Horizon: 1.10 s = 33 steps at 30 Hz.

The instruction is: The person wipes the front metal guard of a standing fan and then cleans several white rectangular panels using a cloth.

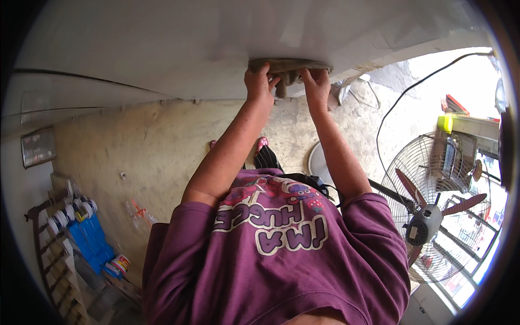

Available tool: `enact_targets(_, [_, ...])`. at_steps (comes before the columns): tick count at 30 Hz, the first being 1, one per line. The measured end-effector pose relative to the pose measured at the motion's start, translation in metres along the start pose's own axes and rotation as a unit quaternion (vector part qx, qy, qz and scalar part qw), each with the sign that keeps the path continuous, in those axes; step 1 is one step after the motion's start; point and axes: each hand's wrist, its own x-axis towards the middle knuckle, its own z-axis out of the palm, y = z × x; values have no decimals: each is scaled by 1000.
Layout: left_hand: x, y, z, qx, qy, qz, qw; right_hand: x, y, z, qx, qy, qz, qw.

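Note:
A grey-brown cloth [290, 66] is spread flat along a large pale, glossy panel [162, 49] in front of me, with a bunched part hanging from its middle. My left hand [259, 84] holds the cloth near its left end, thumb up on its edge. At the right end, my right hand [317, 85] has its fingers closed on the cloth too. Both arms are stretched forward, and the cloth touches the panel. Some fingertips are hidden behind the cloth.
A large caged fan [425, 225] stands close on my right, with a dark cable [403, 100] above it. A round pale object [319, 162] sits on the floor near my feet. On the left are a blue plastic item [92, 244] and rolls of tape [70, 211] by a rack.

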Motion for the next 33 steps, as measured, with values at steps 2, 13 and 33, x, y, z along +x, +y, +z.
enact_targets(2, [6,18,-17,-6,18,8,1000,-5,-4,14,-51,-17,9,999])
enact_targets(13, [13,113,-87,-7,83,106,991,-45,-43,103,-125,-118,-26,985])
enact_targets(33, [37,310,-212,19,200,276,940,-122,-101,308,-19,-316,-31,948])
